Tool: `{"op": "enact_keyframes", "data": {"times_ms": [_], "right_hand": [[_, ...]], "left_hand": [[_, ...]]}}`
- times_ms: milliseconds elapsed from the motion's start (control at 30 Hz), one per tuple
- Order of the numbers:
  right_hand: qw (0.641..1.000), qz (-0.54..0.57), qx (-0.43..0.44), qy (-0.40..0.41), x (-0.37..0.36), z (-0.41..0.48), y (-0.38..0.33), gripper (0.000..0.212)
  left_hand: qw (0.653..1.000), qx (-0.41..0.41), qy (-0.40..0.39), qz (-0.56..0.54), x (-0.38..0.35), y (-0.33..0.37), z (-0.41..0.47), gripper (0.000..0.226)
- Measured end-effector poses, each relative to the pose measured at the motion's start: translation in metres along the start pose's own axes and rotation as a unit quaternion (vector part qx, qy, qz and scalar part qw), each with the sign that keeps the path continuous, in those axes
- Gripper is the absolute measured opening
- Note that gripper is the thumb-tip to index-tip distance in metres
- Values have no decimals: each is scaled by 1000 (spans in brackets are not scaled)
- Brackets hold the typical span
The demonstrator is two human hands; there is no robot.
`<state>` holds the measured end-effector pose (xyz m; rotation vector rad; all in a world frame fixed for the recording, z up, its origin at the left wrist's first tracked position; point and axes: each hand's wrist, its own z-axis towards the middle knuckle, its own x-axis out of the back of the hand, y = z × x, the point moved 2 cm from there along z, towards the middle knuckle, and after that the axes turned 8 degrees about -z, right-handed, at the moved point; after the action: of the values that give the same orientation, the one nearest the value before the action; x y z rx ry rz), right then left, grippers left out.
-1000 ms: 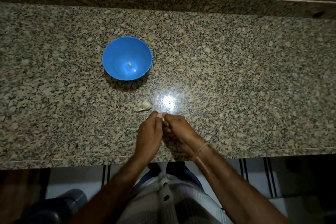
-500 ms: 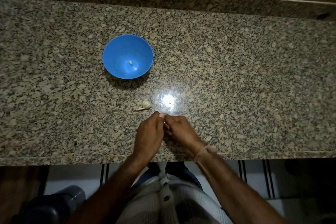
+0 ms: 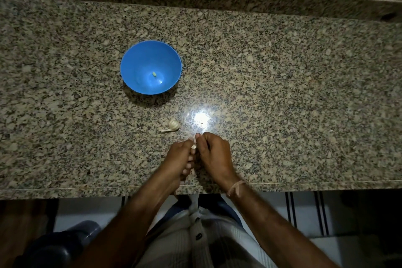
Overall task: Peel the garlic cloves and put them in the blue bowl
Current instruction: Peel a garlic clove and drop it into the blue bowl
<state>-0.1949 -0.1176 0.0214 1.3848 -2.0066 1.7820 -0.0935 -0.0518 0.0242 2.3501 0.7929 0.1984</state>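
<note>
Garlic clove [image 3: 193,146] mid-peel, pinched between both hands, well apart from the blue bowl [image 3: 130,65] on its near-right side

left hand [image 3: 180,156] and right hand [image 3: 214,154] meet fingertip to fingertip over the counter [image 3: 282,93], each with fingers curled, pinching the clove; only a pale sliver shows, so can't tell how much skin is off. One small peeled clove [image 3: 154,74] sits in the bowl bottom; unpeeled garlic piece [image 3: 173,126] lies between bowl and hands. My read for a clean peel: one hand anchors, the other's nail lifts skin at the tip end and strips it lengthwise; light squeeze, it's small and likely slippery once bare. Work low over the counter so a drop stays put. Check no papery bits are left, then carry to the bowl and drop it in
</note>
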Motion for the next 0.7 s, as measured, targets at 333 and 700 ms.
{"op": "enact_keyframes", "data": {"times_ms": [333,700], "right_hand": [[993,106,-59,-5,1,1,9,47],[953,269,-115,-77,5,-6,0,37]], "left_hand": [[918,-328,63,213,12,5,-6,31],[905,-334,87,249,17,17,-11,18]]}}
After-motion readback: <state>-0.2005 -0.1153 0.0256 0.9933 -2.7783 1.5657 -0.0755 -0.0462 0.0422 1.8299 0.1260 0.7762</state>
